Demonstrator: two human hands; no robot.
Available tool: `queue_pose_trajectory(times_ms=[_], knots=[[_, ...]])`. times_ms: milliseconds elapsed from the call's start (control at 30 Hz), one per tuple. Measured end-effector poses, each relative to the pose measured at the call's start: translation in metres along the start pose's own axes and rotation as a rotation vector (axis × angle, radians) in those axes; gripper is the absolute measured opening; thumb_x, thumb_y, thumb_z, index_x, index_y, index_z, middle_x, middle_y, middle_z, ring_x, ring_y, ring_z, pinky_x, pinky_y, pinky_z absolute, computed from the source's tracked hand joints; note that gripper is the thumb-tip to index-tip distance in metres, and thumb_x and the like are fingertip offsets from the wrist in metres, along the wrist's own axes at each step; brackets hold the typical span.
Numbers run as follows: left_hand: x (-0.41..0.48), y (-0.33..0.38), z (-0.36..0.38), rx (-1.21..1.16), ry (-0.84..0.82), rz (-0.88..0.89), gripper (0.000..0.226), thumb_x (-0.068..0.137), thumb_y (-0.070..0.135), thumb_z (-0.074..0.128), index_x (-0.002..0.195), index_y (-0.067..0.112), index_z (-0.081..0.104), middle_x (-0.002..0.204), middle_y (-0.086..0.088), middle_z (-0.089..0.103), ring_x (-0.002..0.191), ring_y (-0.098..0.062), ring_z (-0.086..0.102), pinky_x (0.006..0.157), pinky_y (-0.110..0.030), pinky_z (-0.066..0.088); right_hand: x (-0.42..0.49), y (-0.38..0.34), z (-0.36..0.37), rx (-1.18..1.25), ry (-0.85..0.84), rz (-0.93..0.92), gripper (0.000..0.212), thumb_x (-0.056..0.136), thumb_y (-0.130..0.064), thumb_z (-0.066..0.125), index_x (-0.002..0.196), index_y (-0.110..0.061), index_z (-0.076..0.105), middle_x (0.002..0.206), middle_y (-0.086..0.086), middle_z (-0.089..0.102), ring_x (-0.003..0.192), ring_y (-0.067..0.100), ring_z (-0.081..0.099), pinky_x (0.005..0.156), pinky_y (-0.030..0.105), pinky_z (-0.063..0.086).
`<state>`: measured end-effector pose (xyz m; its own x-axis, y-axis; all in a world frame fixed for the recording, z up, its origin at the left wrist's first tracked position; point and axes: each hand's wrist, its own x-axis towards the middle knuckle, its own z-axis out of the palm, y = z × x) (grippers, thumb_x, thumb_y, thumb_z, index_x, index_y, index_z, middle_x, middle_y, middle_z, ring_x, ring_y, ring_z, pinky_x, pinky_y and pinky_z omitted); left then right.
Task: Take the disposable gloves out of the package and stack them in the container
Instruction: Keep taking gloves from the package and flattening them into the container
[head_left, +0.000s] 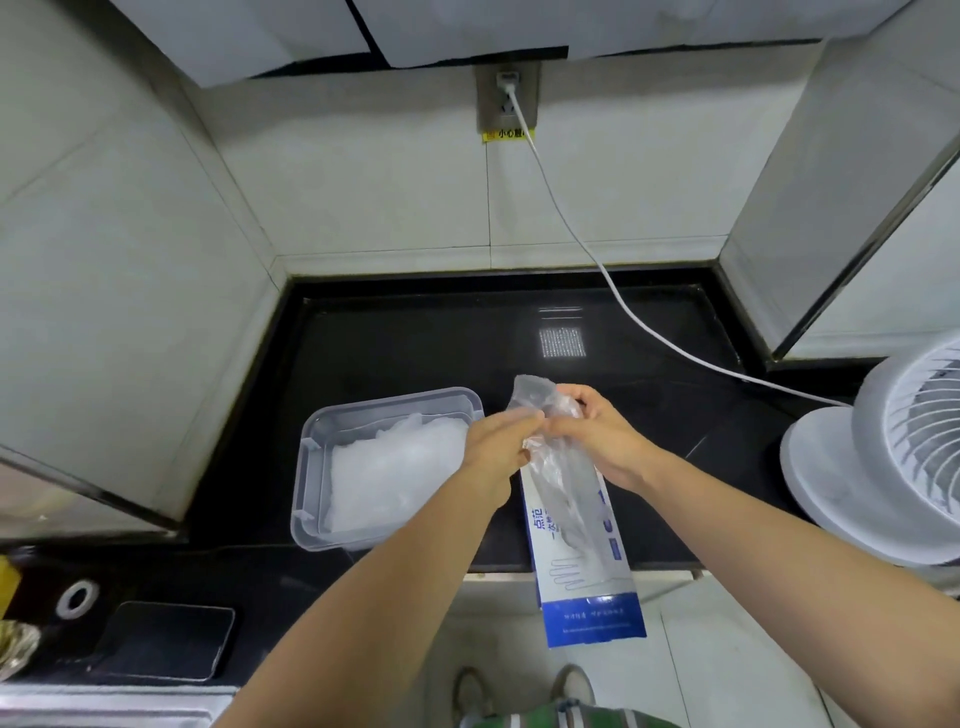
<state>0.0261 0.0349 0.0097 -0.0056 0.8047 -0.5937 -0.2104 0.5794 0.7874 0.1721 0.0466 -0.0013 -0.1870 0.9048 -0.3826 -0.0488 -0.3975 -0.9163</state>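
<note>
Both hands draw a clear glove (536, 393) up out of the package (589, 587), just right of the part-filled container (307, 470).

At the frame's centre the left hand (496, 441) pinches the film with its fingertips and the right hand (597, 436) curls round it; whether this is one glove or several stuck together is hard to tell. The white and blue package lies below the hands, overhanging the front edge of the black counter (415, 343). The next move probably calls for freeing the glove, flattening it and laying it on the stacked gloves (395, 470) to the left. Pale tiled walls enclose the counter; a white cable (571, 228) runs from the socket (507, 98) at upper centre to a fan (883, 457) at the right edge, and a dark phone (166, 642) lies at lower left.
</note>
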Motion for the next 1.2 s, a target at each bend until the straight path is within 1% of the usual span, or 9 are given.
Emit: queue_pose_trajectory(times_ms=[167, 300, 333, 533, 700, 800, 933, 1067, 1200], knots=[[-0.004, 0.009, -0.027, 0.105, -0.040, 0.082, 0.025, 0.086, 0.008, 0.072, 0.110, 0.010, 0.066, 0.090, -0.004, 0.070, 0.071, -0.012, 0.064, 0.068, -0.022, 0.054, 0.001, -0.006, 0.003, 0.004, -0.283, 0.148, 0.047, 0.097, -0.044, 0.055, 0.126, -0.008, 0.065, 0.124, 0.016, 0.067, 0.116, 0.027, 0.064, 0.102, 0.040, 0.048], [-0.006, 0.013, -0.050, 0.227, 0.000, 0.086, 0.029, 0.083, 0.011, 0.075, 0.109, 0.020, 0.064, 0.097, -0.001, 0.069, 0.082, -0.016, 0.065, 0.064, -0.019, 0.054, 0.007, -0.011, 0.014, 0.107, -0.048, 0.092, 0.009, 0.093, -0.016, 0.066, 0.087, -0.010, 0.064, 0.090, 0.013, 0.069, 0.079, 0.021, 0.069, 0.074, 0.032, 0.056], [-0.006, 0.013, -0.057, 0.288, 0.034, 0.083, 0.030, 0.083, 0.014, 0.076, 0.109, 0.020, 0.064, 0.096, -0.001, 0.068, 0.083, -0.016, 0.065, 0.064, -0.019, 0.054, 0.010, -0.011, 0.018, 0.126, -0.018, 0.071, 0.015, 0.091, -0.011, 0.067, 0.080, -0.013, 0.059, 0.083, 0.011, 0.067, 0.072, 0.018, 0.067, 0.068, 0.028, 0.055], [-0.017, 0.023, -0.100, 0.276, -0.079, -0.037, 0.028, 0.083, 0.044, 0.072, 0.102, 0.031, 0.056, 0.105, 0.003, 0.059, 0.101, -0.019, 0.060, 0.085, -0.030, 0.054, 0.022, -0.014, 0.050, 0.031, -0.028, -0.019, 0.023, 0.089, 0.002, 0.066, 0.078, -0.013, 0.052, 0.056, 0.003, 0.056, 0.046, 0.011, 0.050, 0.048, 0.020, 0.043], [-0.020, 0.038, -0.120, 0.279, -0.090, -0.088, 0.082, 0.062, 0.073, 0.071, 0.128, 0.028, 0.054, 0.130, 0.002, 0.054, 0.121, -0.022, 0.051, 0.102, -0.039, 0.041, 0.029, -0.017, 0.079, -0.098, -0.140, -0.015, 0.020, 0.084, 0.002, 0.072, 0.090, -0.012, 0.059, 0.073, 0.008, 0.057, 0.063, 0.017, 0.054, 0.065, 0.028, 0.047], [-0.014, 0.037, -0.126, 0.409, 0.000, -0.016, 0.023, 0.085, 0.043, 0.070, 0.090, 0.021, 0.066, 0.105, 0.001, 0.063, 0.106, -0.019, 0.054, 0.093, -0.032, 0.043, 0.032, -0.019, 0.096, -0.088, -0.120, -0.031, 0.022, 0.083, -0.003, 0.075, 0.099, -0.010, 0.062, 0.086, 0.013, 0.064, 0.074, 0.024, 0.060, 0.073, 0.032, 0.052], [-0.006, 0.035, -0.131, 0.404, 0.185, 0.068, 0.021, 0.099, 0.030, 0.052, 0.080, 0.021, 0.056, 0.079, 0.002, 0.057, 0.074, -0.012, 0.051, 0.065, -0.019, 0.041, 0.035, -0.019, 0.095, -0.262, -0.250, 0.112, 0.024, 0.084, -0.016, 0.077, 0.105, -0.005, 0.071, 0.099, 0.013, 0.074, 0.087, 0.024, 0.071, 0.083, 0.034, 0.057], [0.008, 0.027, -0.157, 0.580, 0.283, 0.170, 0.015, 0.099, 0.023, 0.048, 0.093, 0.012, 0.057, 0.075, -0.006, 0.050, 0.061, -0.012, 0.045, 0.053, -0.020, 0.043, 0.048, -0.016, 0.097, -0.396, -0.116, 0.151, 0.009, 0.086, -0.010, 0.074, 0.082, -0.006, 0.067, 0.079, 0.011, 0.064, 0.066, 0.016, 0.060, 0.065, 0.029, 0.051], [0.010, 0.019, -0.172, 0.828, 0.298, 0.265, 0.013, 0.102, 0.019, 0.041, 0.097, 0.010, 0.049, 0.077, -0.006, 0.046, 0.058, -0.010, 0.042, 0.047, -0.011, 0.039, 0.059, -0.016, 0.110, -0.475, 0.012, 0.078, 0.010, 0.086, -0.010, 0.074, 0.085, -0.008, 0.064, 0.072, 0.005, 0.062, 0.054, 0.010, 0.056, 0.050, 0.020, 0.045]])
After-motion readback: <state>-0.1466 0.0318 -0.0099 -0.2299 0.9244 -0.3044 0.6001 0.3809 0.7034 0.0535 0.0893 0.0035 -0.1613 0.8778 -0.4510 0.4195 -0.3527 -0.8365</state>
